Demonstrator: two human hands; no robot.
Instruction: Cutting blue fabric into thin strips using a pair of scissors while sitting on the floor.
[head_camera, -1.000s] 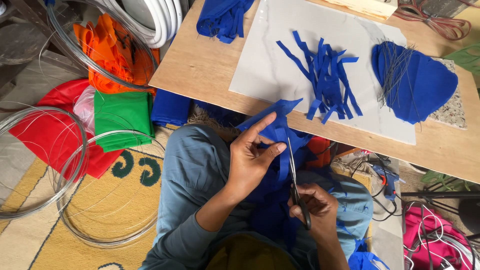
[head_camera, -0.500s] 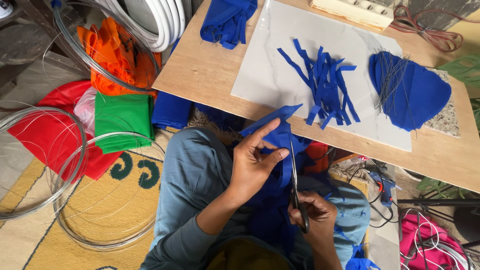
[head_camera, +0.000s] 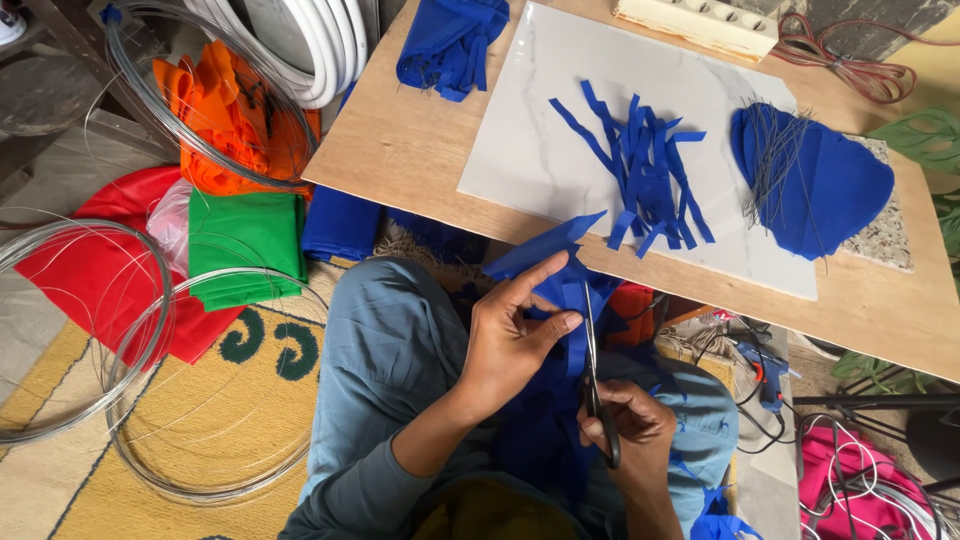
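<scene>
— The grip of the left hand (head_camera: 510, 345) pinches the blue cloth (head_camera: 555, 265) between thumb and fingers, and the pointing finger sticks out straight.

— Why hold it up like that?

— It keeps the cloth tight, so the scissors (head_camera: 592, 370) just right of it can slide in. The right hand (head_camera: 630, 425), lower down, is closed around the scissor handles. Cut blue strips (head_camera: 640, 170) lie up past both, on the bench (head_camera: 400, 150).

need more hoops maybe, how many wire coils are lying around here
3 in view: one wire coil around the orange cloth at top left, one at the left edge over the red cloth, one on the yellow rug. More may be hidden.
</scene>
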